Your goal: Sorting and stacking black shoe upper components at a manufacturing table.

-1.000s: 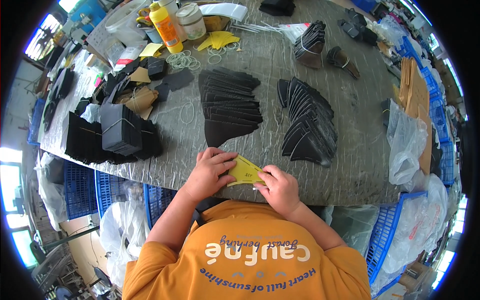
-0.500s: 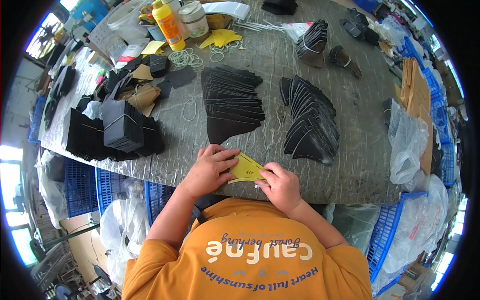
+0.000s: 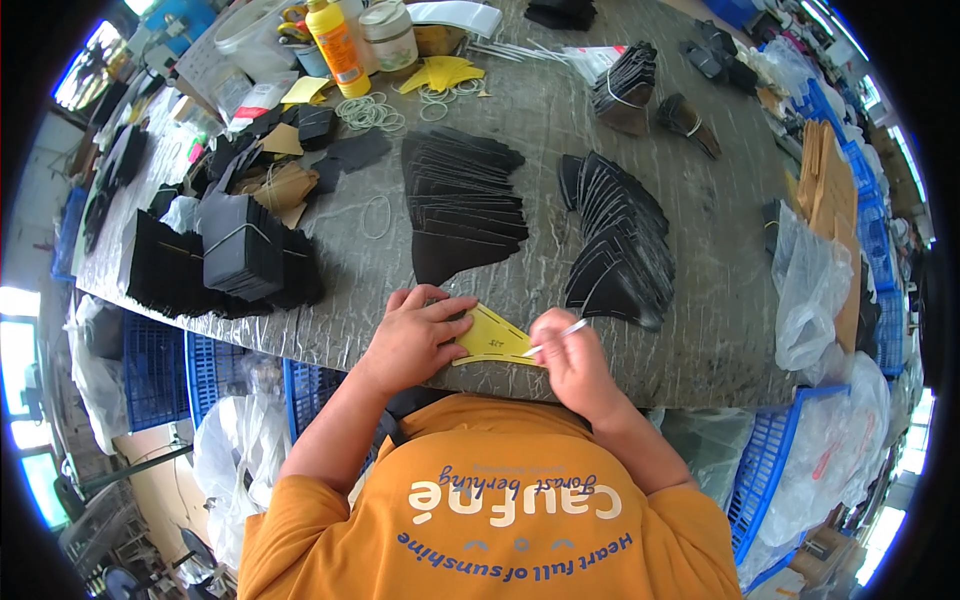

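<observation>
A yellow template [image 3: 492, 335] with curved edges and dark slots lies near the table's front edge. My left hand [image 3: 415, 335] holds its left end, fingers along the top and thumb near the lower edge. In my right hand [image 3: 572, 362] is a slim white pen [image 3: 574, 327], gripped at a slant with its tip at the template's right end. Whether a piece lies beneath the template is hidden. Just beyond my hands spread two fanned rows of black cut pieces, a left row [image 3: 465, 205] and a right row [image 3: 620, 245].
Stacks of black pieces [image 3: 240, 250] stand at the left. A yellow bottle [image 3: 338, 50], a lidded jar [image 3: 388, 38] and rubber bands [image 3: 370, 115] are at the back left. Tied dark bundles [image 3: 625, 90] lie at the back right, a clear plastic bag [image 3: 810, 290] at the right edge.
My right hand has turned and drawn slightly right, and the white pen now stands out from its fingers toward the template. My left hand stays on the template.
</observation>
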`<state>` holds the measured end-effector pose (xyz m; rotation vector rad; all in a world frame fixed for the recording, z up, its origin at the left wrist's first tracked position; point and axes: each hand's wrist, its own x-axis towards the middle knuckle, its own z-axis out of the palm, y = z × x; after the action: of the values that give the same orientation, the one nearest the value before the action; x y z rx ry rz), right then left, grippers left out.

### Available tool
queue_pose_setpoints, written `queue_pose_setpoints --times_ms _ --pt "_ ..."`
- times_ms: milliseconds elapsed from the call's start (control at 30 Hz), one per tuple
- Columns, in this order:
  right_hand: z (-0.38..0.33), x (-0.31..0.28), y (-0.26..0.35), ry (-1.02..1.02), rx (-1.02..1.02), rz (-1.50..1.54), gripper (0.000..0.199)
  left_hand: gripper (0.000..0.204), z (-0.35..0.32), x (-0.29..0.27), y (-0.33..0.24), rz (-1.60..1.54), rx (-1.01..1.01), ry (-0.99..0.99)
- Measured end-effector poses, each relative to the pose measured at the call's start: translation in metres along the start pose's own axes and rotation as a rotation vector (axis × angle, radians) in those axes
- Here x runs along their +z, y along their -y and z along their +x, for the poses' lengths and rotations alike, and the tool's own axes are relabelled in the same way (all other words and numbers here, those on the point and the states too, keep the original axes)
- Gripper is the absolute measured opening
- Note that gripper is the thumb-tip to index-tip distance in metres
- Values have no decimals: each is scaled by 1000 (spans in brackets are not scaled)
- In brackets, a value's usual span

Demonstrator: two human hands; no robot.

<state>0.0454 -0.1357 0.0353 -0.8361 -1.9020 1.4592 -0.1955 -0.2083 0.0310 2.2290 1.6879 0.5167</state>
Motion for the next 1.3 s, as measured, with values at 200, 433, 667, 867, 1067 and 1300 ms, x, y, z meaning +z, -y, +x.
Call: queue_pose_setpoints --times_ms 200,433,667,867,1067,1300 --pt "5 38 -10 133 -77 -32 12 35 1 1 0 14 20 -9" --pt "12 47 -12 153 -232 -222 16 35 -1 6 2 29 20 -41" --pt "3 21 -7 35 -219 -357 12 36 0 3 1 16 13 -17" --pt "-17 -9 3 -71 -28 -417 11 36 1 -1 -2 33 -2 -2" --pt "14 11 -3 -143 -117 -231 9 35 2 0 -3 41 -8 16" --pt "36 30 -24 -92 -155 -266 8 36 2 -1 -4 39 -12 24"
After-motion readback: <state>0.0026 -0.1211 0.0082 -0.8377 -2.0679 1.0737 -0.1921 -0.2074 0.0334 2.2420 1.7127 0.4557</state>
